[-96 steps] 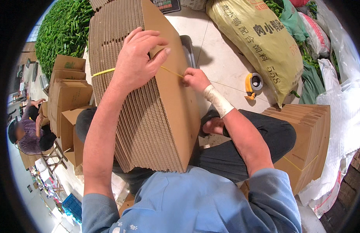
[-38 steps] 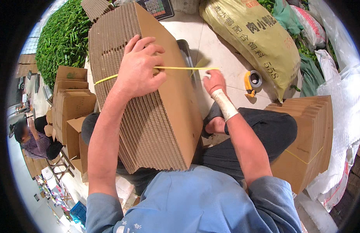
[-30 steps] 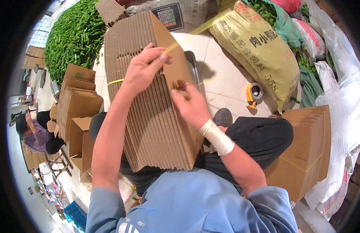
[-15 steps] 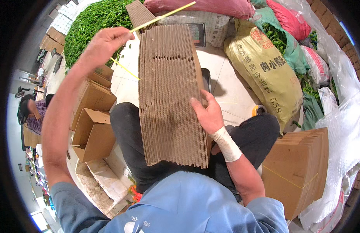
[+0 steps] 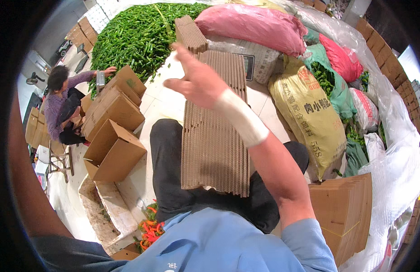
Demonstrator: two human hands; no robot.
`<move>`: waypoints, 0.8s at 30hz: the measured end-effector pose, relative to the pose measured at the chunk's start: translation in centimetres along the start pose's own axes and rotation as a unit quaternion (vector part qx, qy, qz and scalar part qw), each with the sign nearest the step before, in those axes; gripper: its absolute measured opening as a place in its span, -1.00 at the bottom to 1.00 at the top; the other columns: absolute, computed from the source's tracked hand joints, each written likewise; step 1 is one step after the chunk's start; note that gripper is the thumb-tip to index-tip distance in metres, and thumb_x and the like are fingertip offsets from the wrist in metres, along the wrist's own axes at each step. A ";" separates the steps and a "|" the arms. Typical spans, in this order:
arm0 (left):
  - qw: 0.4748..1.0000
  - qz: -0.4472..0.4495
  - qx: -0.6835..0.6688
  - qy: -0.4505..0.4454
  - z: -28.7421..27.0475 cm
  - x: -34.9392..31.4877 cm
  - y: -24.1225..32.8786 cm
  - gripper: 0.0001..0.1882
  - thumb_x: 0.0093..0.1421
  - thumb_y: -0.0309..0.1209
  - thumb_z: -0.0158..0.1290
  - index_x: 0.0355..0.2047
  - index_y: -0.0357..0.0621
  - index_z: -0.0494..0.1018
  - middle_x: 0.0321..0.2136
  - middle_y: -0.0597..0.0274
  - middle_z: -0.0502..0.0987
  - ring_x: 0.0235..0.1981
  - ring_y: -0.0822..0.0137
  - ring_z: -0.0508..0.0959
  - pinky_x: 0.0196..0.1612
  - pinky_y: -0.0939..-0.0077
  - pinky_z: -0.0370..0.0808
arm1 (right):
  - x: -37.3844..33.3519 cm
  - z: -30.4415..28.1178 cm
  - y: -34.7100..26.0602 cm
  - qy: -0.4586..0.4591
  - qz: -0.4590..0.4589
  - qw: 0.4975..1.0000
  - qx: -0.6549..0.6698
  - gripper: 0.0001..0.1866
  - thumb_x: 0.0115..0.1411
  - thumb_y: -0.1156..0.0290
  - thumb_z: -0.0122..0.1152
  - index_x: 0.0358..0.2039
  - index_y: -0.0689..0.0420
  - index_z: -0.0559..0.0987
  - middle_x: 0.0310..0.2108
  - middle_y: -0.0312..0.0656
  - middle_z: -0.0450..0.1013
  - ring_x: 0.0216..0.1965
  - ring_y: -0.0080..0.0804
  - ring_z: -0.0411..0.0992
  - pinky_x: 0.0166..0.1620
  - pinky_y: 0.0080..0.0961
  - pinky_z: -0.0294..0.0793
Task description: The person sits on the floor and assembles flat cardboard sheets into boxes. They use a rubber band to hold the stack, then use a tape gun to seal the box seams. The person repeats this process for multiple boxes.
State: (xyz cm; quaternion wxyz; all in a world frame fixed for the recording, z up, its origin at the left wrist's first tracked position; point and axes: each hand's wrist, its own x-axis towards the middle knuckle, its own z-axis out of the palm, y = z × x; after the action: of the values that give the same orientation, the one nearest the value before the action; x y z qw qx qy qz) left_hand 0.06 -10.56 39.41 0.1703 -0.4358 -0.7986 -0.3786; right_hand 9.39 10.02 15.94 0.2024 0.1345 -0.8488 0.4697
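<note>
A bundle of flattened cardboard boxes (image 5: 214,154), edges facing up, rests across my lap between my dark-trousered legs. My right hand (image 5: 198,84), its wrist wrapped in a white bandage, reaches over the upper part of this bundle. Its thumb and fingers are apart, with nothing visible in them. My left forearm (image 5: 33,181) runs up along the left rim, and the hand itself is out of sight. A thin yellow strap (image 5: 163,21) shows against the pile of green chili peppers (image 5: 128,38) ahead.
Left of me are an opened carton (image 5: 117,152), larger cartons (image 5: 114,106) and a seated person (image 5: 60,104). A yellow woven sack (image 5: 310,118) and a pink sack (image 5: 253,27) lie ahead and right. A strapped cardboard stack (image 5: 339,213) stands near right; red peppers (image 5: 151,229) near left.
My left hand, which held the yellow strap, has swung out of view to the left. The strap is off the bundle. My right hand has moved from the bundle's right side up across it.
</note>
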 end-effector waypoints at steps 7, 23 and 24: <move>0.988 -0.115 -0.099 -0.036 1.1 -6.4 -2.9 -0.60 0.48 -0.18 -0.17 -0.04 -0.20 0.54 -0.34 0.05 0.52 -0.43 0.26 0.44 -0.36 0.32 0.36 | 0.3 1.3 -2.2 0.025 0.079 0.941 0.329 -0.54 0.37 0.35 0.23 0.15 0.41 0.48 -0.13 -0.01 0.62 -0.41 -0.41 0.62 -0.51 -0.54 0.59; 0.930 -0.087 -0.353 0.057 2.3 -8.1 -2.3 -0.69 0.50 -0.39 -0.15 0.03 -0.38 0.45 -0.55 0.28 0.42 -0.64 0.56 0.26 -0.66 0.65 0.18 | -0.8 8.2 -5.6 -0.104 0.021 0.953 0.285 -0.05 0.27 0.35 0.39 0.49 0.28 0.02 0.35 0.17 0.26 -0.33 -0.47 0.58 -0.38 -0.60 0.63; 0.923 -0.076 -0.371 0.064 2.9 -7.8 -2.3 -0.70 0.49 -0.39 -0.14 0.04 -0.38 0.45 -0.54 0.28 0.43 -0.63 0.56 0.27 -0.65 0.64 0.20 | 0.3 8.4 -6.9 -0.192 0.047 0.917 0.347 -0.07 0.27 0.34 0.39 0.48 0.28 0.03 0.31 0.16 0.31 -0.36 -0.48 0.57 -0.40 -0.60 0.63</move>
State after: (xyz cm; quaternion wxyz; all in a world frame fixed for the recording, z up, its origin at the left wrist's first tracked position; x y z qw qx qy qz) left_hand 2.69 -13.57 31.79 0.0176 -0.3804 -0.6195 -0.6864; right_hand 10.20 -0.74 17.24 -0.0466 0.2438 -0.6606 0.7085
